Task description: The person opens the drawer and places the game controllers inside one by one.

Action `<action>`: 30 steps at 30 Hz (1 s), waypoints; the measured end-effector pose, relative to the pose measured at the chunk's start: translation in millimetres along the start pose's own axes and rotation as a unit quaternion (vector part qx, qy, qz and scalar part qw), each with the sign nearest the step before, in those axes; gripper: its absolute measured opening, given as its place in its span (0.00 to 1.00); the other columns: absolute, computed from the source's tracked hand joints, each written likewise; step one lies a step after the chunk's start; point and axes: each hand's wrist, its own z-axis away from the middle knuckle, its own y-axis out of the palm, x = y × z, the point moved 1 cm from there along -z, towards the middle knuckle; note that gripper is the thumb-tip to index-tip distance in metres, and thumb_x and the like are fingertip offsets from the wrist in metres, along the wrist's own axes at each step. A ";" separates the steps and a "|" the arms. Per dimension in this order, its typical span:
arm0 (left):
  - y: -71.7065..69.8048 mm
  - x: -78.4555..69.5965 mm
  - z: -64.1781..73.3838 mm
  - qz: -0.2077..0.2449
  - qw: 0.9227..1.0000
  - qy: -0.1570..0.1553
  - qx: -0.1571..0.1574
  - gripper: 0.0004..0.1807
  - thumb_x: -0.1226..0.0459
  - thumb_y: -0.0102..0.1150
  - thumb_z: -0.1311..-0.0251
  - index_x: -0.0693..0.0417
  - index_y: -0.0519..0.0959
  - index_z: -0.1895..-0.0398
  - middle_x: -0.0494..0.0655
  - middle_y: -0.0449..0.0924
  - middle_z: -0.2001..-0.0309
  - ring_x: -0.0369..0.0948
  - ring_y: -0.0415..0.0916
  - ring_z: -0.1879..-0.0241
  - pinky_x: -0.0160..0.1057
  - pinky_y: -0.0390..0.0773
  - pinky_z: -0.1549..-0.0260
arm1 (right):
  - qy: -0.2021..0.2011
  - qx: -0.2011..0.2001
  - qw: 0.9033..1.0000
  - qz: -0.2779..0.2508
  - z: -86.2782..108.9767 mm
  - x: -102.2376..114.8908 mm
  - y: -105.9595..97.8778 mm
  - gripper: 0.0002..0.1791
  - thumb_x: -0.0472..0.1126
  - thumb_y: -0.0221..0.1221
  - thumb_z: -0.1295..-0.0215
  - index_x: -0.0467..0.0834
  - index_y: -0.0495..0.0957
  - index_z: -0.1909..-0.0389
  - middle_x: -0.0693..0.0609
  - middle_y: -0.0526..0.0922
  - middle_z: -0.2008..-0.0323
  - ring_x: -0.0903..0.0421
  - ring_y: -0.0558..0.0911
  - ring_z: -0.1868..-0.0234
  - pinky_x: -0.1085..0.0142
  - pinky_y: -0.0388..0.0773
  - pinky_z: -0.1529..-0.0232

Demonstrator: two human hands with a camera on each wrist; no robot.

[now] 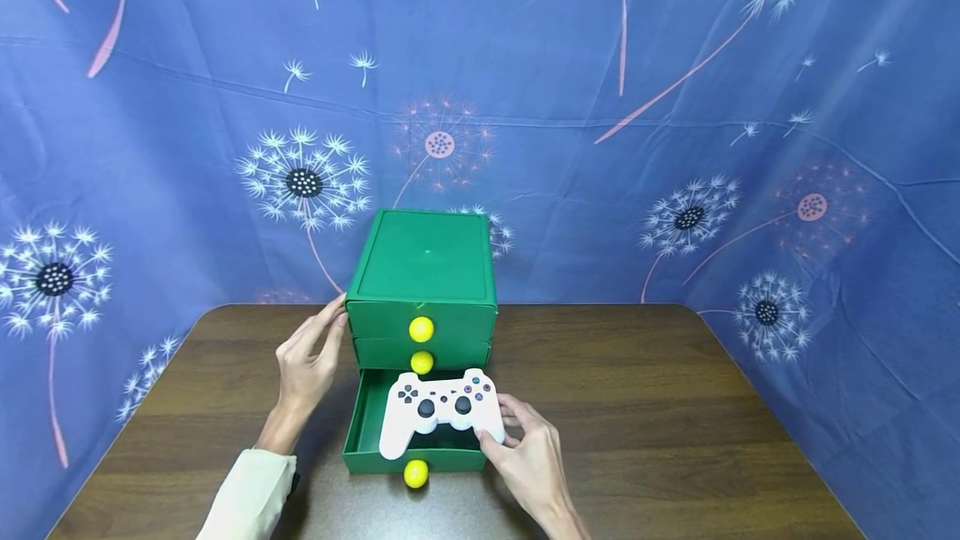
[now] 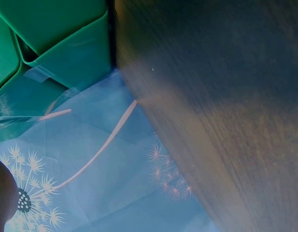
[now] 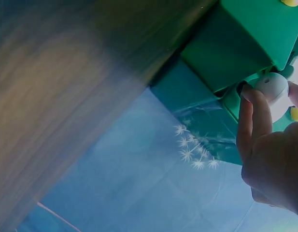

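A white game controller [image 1: 442,412] hangs over the pulled-out bottom drawer [image 1: 365,423] of a green drawer box [image 1: 423,257]. My right hand [image 1: 531,461] grips its right handle, thumb in front and fingers behind. In the right wrist view, the fingers [image 3: 259,113] curl against the white controller [image 3: 273,87]. With extended fingers, my left hand [image 1: 307,361] touches the left side of the drawer box. Only a dark, blurred bit of that hand [image 2: 3,193] enters the left wrist view, at its edge.
Yellow ball knobs [image 1: 422,329] sit on the drawer fronts; the upper two drawers are closed. Under the box is a brown wooden table [image 1: 637,415]. A blue cloth [image 1: 555,48] with dandelion prints hangs behind it.
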 end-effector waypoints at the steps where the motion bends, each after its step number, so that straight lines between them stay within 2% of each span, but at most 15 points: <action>1: 0.0 0.0 0.1 0.000 1.000 0.000 0.000 0.21 0.83 0.67 0.45 0.68 0.85 0.47 0.61 0.88 0.55 0.36 0.85 0.58 0.26 0.79 0.50 | -0.001 -0.002 1.000 0.001 -0.2 0.4 1.0 0.24 0.32 0.77 0.49 0.39 0.85 0.48 0.49 0.86 0.59 0.52 0.85 0.59 0.68 0.87 0.62; 8: 0.5 0.1 0.2 0.001 1.000 0.001 -0.001 0.14 0.76 0.66 0.36 0.68 0.85 0.47 0.60 0.88 0.55 0.40 0.86 0.60 0.26 0.79 0.50 | -0.004 -0.009 1.000 0.008 -2.1 0.9 5.9 0.24 0.32 0.77 0.49 0.39 0.85 0.48 0.49 0.86 0.59 0.52 0.85 0.59 0.70 0.86 0.63; 15: 0.9 -0.8 0.1 -0.005 1.000 0.001 -0.005 0.16 0.78 0.66 0.38 0.68 0.86 0.47 0.61 0.88 0.57 0.43 0.86 0.61 0.26 0.79 0.51 | -0.005 -0.006 1.000 0.024 -3.4 2.8 9.7 0.24 0.32 0.77 0.49 0.39 0.85 0.48 0.50 0.85 0.59 0.52 0.85 0.59 0.70 0.86 0.62; 18: 1.4 -0.9 -0.2 -0.007 1.000 0.003 -0.008 0.16 0.79 0.66 0.39 0.68 0.86 0.47 0.61 0.88 0.58 0.43 0.86 0.62 0.25 0.79 0.51 | -0.022 -0.003 0.999 0.046 -3.3 3.1 11.9 0.24 0.32 0.77 0.49 0.39 0.85 0.48 0.51 0.85 0.60 0.51 0.86 0.59 0.72 0.85 0.61; 24: 0.9 -1.1 0.3 -0.005 1.000 0.000 -0.005 0.24 0.87 0.67 0.50 0.68 0.86 0.47 0.61 0.88 0.57 0.38 0.85 0.60 0.25 0.79 0.51 | -0.055 -0.003 0.993 0.100 -3.5 5.0 16.0 0.22 0.34 0.78 0.50 0.40 0.87 0.52 0.51 0.86 0.61 0.56 0.85 0.62 0.70 0.85 0.65; 30: 0.5 -1.3 0.8 -0.004 1.000 -0.001 -0.005 0.22 0.84 0.67 0.46 0.68 0.85 0.47 0.61 0.88 0.57 0.40 0.85 0.61 0.25 0.79 0.51 | -0.046 0.018 0.994 0.093 -5.9 5.3 16.8 0.22 0.34 0.78 0.48 0.40 0.87 0.50 0.49 0.86 0.59 0.55 0.86 0.61 0.71 0.85 0.63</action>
